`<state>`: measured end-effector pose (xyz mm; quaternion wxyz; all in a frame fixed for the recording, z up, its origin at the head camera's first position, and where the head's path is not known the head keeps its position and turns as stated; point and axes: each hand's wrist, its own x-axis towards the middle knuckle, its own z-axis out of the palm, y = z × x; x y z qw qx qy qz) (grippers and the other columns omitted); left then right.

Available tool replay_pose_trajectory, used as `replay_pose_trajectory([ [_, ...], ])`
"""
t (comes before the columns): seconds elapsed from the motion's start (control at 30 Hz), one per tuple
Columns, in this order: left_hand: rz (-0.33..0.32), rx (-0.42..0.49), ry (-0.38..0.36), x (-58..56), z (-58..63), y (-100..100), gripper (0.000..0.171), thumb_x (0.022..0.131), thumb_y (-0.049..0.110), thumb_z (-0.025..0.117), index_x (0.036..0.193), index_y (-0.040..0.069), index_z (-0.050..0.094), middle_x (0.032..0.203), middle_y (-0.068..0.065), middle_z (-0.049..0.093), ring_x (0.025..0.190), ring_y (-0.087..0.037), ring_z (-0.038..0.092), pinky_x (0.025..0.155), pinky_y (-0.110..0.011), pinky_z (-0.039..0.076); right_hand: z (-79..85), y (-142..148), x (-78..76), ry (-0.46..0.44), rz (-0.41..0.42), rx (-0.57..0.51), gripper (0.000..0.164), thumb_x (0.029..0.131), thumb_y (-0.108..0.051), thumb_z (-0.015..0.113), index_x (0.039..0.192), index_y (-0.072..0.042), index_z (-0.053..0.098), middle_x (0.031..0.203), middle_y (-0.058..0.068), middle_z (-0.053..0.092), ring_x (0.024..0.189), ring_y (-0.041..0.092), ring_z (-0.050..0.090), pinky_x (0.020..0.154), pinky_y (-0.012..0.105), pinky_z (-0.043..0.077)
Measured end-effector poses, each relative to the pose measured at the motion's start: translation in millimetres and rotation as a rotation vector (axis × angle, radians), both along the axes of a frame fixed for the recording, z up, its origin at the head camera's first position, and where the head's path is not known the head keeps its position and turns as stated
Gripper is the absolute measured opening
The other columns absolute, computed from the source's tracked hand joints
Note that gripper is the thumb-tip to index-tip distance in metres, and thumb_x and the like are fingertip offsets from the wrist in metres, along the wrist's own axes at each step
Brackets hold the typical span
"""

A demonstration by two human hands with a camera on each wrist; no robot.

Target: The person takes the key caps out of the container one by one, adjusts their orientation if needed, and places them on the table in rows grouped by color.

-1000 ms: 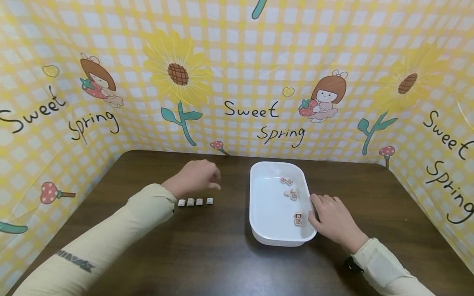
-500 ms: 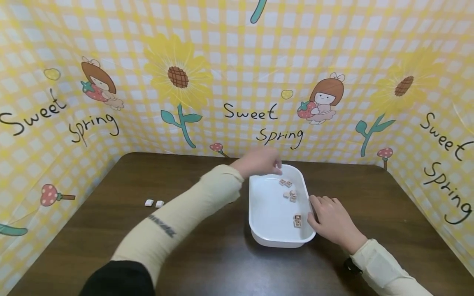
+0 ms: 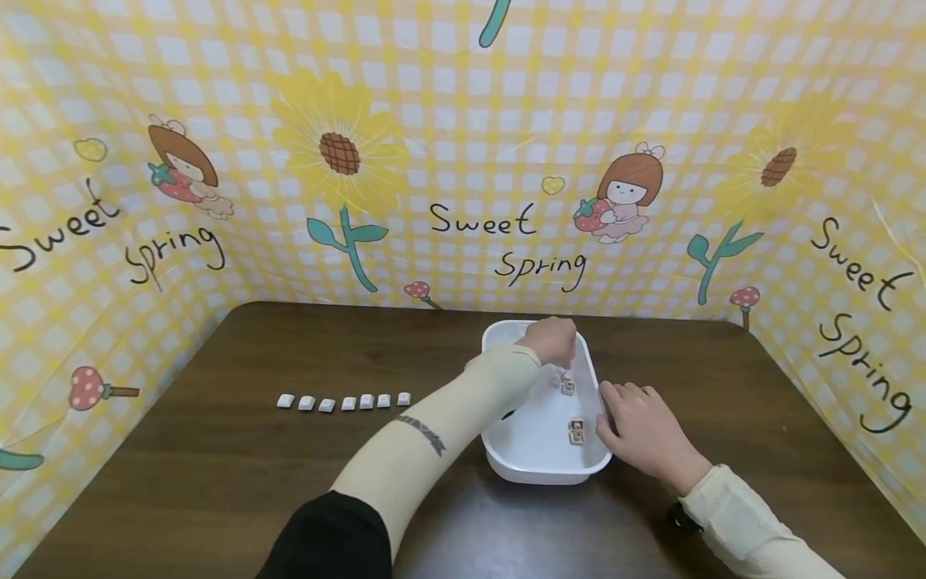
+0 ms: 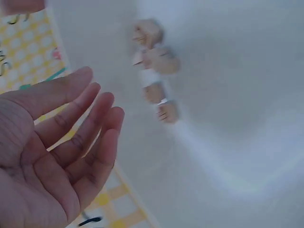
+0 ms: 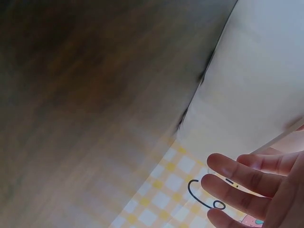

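Note:
Over the far right part of a white tray (image 3: 546, 473), my left hand (image 3: 551, 342) reaches down near small keycaps. The left wrist view shows its fingers loosely bent with nothing between them, beside a short line of tan keycaps (image 4: 154, 92). Part of that line is blurred. Two brownish keycaps (image 3: 575, 432) lie near the tray's right wall, and others (image 3: 567, 386) sit farther back, partly hidden by the hand. My right hand (image 3: 647, 430) rests against the tray's right rim. In the right wrist view its fingers (image 5: 237, 173) are extended beside the tray's pale wall (image 5: 247, 80).
Left of the tray, several white keycaps (image 3: 349, 404) stand in a spaced row on the dark wooden table (image 3: 181, 458). A yellow checked cloth (image 3: 463, 121) hangs behind and at both sides. My left forearm (image 3: 434, 426) crosses the tray's near left edge.
My left hand has moved right from above the keycap row, over the tray's far edge, then down into the tray. The row is uncovered. My right hand stays at the rim.

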<state>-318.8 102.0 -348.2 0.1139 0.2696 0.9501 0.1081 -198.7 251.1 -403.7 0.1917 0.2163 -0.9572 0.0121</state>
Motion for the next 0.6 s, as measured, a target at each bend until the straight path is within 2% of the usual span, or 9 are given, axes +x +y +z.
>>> replay_pose_trajectory([
  [0.07,0.026,-0.026,0.004,-0.7,-8.0,2.0,0.005,0.08,0.01,0.07,0.082,0.011,0.065,0.081,0.001,0.066,0.071,-0.012,0.057,0.065,-0.024,0.05,0.6,-0.1,0.0,-0.003,0.002,-0.001,0.02,0.08,-0.021,0.059,0.092,-0.005,0.056,0.073,0.003,0.061,0.065,0.016,0.052,0.065,0.039,0.045],
  [0.2,0.049,-0.068,0.019,-3.2,-21.5,1.9,0.018,0.075,0.008,0.072,0.091,0.011,0.066,0.096,0.001,0.069,0.084,-0.014,0.06,0.078,-0.027,0.051,0.8,-0.7,0.1,-0.004,0.005,-0.001,0.018,0.08,-0.021,0.058,0.09,-0.006,0.055,0.071,0.001,0.059,0.065,0.016,0.051,0.065,0.039,0.045],
  [0.3,0.062,-0.065,0.019,-3.4,-28.0,0.3,0.026,0.072,0.008,0.075,0.096,0.011,0.064,0.1,0.0,0.068,0.09,-0.015,0.061,0.083,-0.029,0.051,0.6,-0.6,0.4,-0.003,0.003,0.002,0.019,0.08,-0.021,0.058,0.09,-0.006,0.054,0.072,0.002,0.06,0.066,0.016,0.051,0.066,0.039,0.045],
  [0.47,0.086,-0.063,0.025,-5.0,-38.5,-0.5,0.037,0.067,0.012,0.081,0.099,0.012,0.063,0.1,0.0,0.068,0.093,-0.016,0.062,0.084,-0.028,0.05,1.1,-0.5,0.8,-0.001,0.005,0.0,0.019,0.08,-0.021,0.058,0.091,-0.006,0.054,0.072,0.002,0.059,0.067,0.017,0.052,0.067,0.039,0.045],
  [0.6,0.096,-0.054,0.028,-9.1,-44.8,0.6,0.035,0.066,0.012,0.082,0.097,0.012,0.064,0.096,0.0,0.068,0.086,-0.015,0.061,0.08,-0.027,0.051,1.2,0.1,0.7,-0.004,0.004,-0.003,0.019,0.08,-0.022,0.058,0.091,-0.006,0.054,0.072,0.002,0.059,0.068,0.017,0.052,0.068,0.039,0.045],
])
